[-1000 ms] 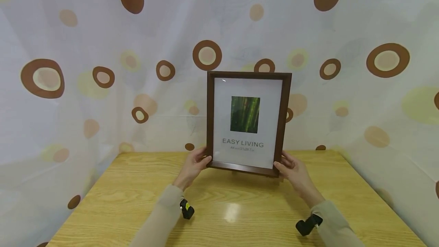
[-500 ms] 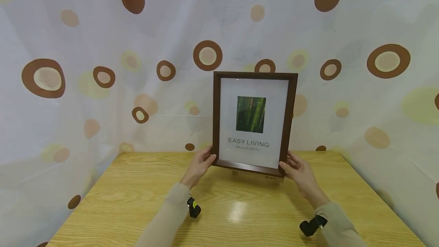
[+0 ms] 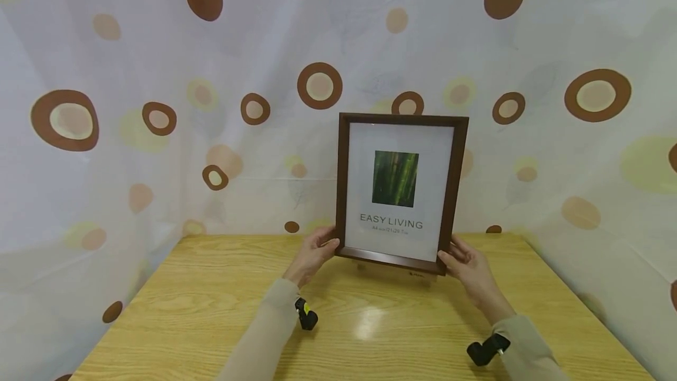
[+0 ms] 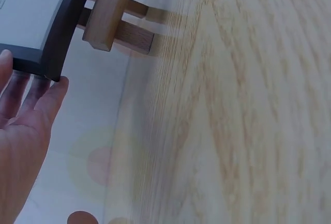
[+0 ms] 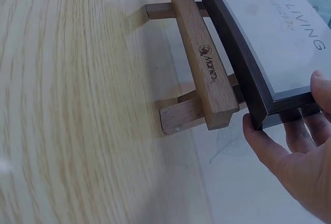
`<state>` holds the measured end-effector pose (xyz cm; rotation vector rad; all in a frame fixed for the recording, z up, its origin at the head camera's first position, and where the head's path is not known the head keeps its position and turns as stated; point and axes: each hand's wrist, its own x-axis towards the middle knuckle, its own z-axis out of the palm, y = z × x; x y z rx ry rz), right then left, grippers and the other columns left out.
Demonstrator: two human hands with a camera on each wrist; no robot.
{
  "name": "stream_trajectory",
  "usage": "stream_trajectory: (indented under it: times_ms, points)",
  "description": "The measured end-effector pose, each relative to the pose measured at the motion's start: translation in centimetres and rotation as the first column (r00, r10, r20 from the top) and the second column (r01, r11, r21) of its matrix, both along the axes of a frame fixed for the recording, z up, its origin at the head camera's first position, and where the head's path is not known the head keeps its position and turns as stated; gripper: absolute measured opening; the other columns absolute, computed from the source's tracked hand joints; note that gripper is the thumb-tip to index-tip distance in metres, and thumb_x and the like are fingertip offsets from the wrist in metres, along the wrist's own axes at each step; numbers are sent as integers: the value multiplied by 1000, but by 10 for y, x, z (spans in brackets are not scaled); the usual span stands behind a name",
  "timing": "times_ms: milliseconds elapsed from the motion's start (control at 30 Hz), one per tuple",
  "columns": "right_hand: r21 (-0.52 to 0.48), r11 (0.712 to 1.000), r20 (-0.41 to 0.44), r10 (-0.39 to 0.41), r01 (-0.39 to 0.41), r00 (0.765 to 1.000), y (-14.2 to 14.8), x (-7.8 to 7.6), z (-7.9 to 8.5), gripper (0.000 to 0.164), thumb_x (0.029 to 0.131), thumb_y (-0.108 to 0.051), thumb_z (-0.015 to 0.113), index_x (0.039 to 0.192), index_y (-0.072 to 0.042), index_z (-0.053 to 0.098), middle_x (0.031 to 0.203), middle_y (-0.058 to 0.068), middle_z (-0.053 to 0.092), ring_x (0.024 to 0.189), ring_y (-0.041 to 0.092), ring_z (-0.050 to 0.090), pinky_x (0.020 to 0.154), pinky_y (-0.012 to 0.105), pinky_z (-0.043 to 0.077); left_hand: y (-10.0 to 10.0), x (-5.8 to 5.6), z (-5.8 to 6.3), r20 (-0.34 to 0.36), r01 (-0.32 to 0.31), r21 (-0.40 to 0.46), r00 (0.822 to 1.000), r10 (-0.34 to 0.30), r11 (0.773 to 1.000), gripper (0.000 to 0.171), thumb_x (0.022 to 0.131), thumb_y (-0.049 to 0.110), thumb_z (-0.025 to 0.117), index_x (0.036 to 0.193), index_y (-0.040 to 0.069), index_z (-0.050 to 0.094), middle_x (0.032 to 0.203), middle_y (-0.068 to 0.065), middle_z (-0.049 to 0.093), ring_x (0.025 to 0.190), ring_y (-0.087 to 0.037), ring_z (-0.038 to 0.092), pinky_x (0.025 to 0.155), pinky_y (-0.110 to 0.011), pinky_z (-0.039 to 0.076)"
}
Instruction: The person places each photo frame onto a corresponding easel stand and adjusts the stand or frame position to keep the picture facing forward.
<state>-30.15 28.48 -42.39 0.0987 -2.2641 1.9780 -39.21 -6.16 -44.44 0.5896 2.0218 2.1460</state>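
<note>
A dark brown picture frame (image 3: 403,193) stands nearly upright, tilted a little, with a white sheet, a green bamboo picture and "EASY LIVING" lettering facing me. My left hand (image 3: 310,258) grips its lower left corner, thumb on the front and fingers behind. At the lower right corner my right hand (image 3: 476,278) holds it the same way. Just below the frame's bottom edge shows a small wooden easel (image 5: 204,63), its front bar stamped with a logo and its feet on the table; in the left wrist view the easel (image 4: 111,14) sits close to the frame.
The light wood-grain table (image 3: 211,322) reaches back to a white curtain (image 3: 254,34) printed with brown and yellow rings and dots, which also hangs along both sides. A black camera (image 3: 307,314) sits on the left wrist, another camera (image 3: 488,350) on the right.
Both hands have carried the picture frame to the right, and it sits slightly lower in the head view. More of the easel's front bar shows beneath it than a second ago.
</note>
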Motion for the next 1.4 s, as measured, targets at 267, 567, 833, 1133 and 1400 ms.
stream_trajectory:
  times_ms: [267, 567, 833, 1133, 1400]
  points:
    - [-18, 1000, -13, -7, 7, 1000, 4, -1, -5, 75, 100, -23, 58, 157, -4, 14, 154, 29, 28, 98, -17, 55, 84, 16, 52, 4, -5, -1, 15, 24, 13, 1000, -25, 1000, 53, 101, 8, 54, 150, 1, 36, 155, -21, 34, 141, -37, 36, 114, -50, 34]
    - [-19, 1000, -29, -10, 9, 1000, 10, -4, -9, 74, 99, -22, 60, 156, -3, 18, 152, 20, 37, 100, -13, 57, 85, 17, 53, 6, -9, -1, 9, 54, -2, 998, -54, 999, 54, 101, 7, 52, 152, 3, 33, 156, -21, 33, 141, -37, 36, 114, -49, 36]
    - [-18, 1000, -24, -8, 8, 1000, 12, -4, -15, 74, 98, -23, 61, 157, -7, 18, 153, 21, 31, 102, -13, 58, 85, 19, 54, 12, -10, -1, 2, 70, -17, 998, -69, 997, 54, 103, 4, 46, 154, 6, 28, 157, -21, 29, 143, -38, 33, 115, -53, 32]
    - [114, 993, -4, -8, 9, 1000, 11, -5, -18, 71, 99, -23, 60, 155, -3, 22, 151, 26, 37, 117, 2, 55, 87, 14, 50, 22, -7, -6, 23, 33, -92, 999, -31, 995, 56, 102, 3, 48, 154, 3, 27, 150, -28, 36, 138, -40, 39, 110, -47, 41]
    - [192, 980, 53, 39, -49, 998, 9, -3, -20, 65, 99, -21, 59, 150, 5, 28, 147, 30, 40, 137, 42, 39, 97, 29, 52, 27, -9, -10, 62, 28, -106, 998, -22, 994, 49, 100, -4, 48, 147, 7, 37, 138, -25, 47, 121, -30, 53, 102, -43, 50]
